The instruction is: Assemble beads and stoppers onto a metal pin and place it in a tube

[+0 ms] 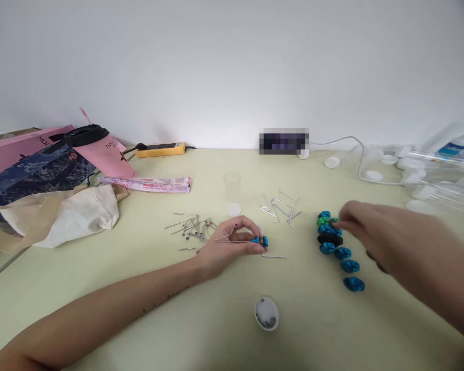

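My left hand (232,242) is closed in a pinch around a small blue metal part (265,241). Thin metal wire shows along the same hand, bent near its fingers. Just under the fingertips lies an L-shaped hex key (274,256). On the right, my right hand (361,226) is blurred, its fingers drawn together at the far end of a line of blue metal parts (350,266). A green part (322,222) and a black part (330,238) sit in that line. Whatever the right fingertips grip is hidden.
Thin metal rods (193,226) with small coloured ends lie left; several hex keys (290,211) lie behind. A white cap (266,314) holds tiny screws in front. A clear cup (232,186) stands mid-table. Clear tubes (441,180), a pink cup (104,152) and a yellow power strip (160,149) surround.
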### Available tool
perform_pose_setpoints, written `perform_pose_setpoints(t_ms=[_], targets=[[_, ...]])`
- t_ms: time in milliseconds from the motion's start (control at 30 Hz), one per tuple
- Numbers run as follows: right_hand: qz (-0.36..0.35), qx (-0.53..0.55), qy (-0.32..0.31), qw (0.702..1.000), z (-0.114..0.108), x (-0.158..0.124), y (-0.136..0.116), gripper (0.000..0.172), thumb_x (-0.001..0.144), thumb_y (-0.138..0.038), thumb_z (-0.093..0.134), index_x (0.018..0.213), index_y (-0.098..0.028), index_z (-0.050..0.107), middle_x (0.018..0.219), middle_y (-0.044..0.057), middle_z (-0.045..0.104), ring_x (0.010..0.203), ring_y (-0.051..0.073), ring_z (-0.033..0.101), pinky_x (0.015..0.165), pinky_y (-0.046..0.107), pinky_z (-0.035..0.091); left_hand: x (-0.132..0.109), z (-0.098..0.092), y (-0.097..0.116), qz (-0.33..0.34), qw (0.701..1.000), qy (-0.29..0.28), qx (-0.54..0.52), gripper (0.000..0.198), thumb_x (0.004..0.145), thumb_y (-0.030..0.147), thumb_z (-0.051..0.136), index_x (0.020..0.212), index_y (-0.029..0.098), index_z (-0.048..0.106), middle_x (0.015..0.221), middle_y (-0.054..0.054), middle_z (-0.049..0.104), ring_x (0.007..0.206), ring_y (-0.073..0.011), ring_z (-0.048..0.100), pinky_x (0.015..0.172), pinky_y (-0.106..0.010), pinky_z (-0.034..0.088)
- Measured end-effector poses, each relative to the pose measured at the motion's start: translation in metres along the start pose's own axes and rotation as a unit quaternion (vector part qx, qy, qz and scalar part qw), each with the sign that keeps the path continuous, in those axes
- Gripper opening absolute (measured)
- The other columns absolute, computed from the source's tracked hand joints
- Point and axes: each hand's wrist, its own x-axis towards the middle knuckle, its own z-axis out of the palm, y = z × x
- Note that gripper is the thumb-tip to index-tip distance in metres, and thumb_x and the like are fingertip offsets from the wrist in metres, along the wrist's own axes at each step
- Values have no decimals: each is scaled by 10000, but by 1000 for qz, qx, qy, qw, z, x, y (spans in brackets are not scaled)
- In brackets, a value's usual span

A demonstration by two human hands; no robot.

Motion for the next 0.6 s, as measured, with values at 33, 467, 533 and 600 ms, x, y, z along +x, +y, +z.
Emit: perform_pose_setpoints(t_ms=[33, 467, 533, 600], targets=[[-36, 15, -20, 999, 3, -3, -11, 279, 902, -370, 408, 658, -236, 415, 584, 20, 545, 504, 188, 481, 485, 299, 260, 0, 0, 0, 0, 1000, 1, 0, 259, 667, 190, 803, 828, 159, 602, 916, -32, 599, 844, -165, 631, 877, -386, 484], [25, 227, -80, 970, 54, -13, -59, 142, 936, -252, 420, 1030, -239, 525, 945, 54, 620, 740, 205, 618, 631, 341, 477, 2, -3, -5, 0, 1000, 10, 21, 215, 683, 191, 798, 868, 161, 693, 863, -41, 680, 840, -160, 647, 867, -355, 506], [31, 275, -78, 958, 56, -14, -61, 151, 951, -259, 408, 916, -245, 554, 978, 52, 604, 775, 201, 612, 668, 346, 478, 1, -3, -4, -2, 1000, 7, 30, 222, 679, 195, 800, 885, 159, 724, 861, -51, 694, 849, -166, 649, 861, -337, 511], [46, 340, -63, 937, 59, -16, -63, 173, 960, -277, 410, 880, -246, 560, 1050, 54, 593, 812, 193, 610, 690, 338, 483, 1, -3, -4, -1, 999, 2, 36, 226, 673, 200, 803, 886, 156, 743, 867, -60, 705, 841, -170, 655, 847, -325, 518]])
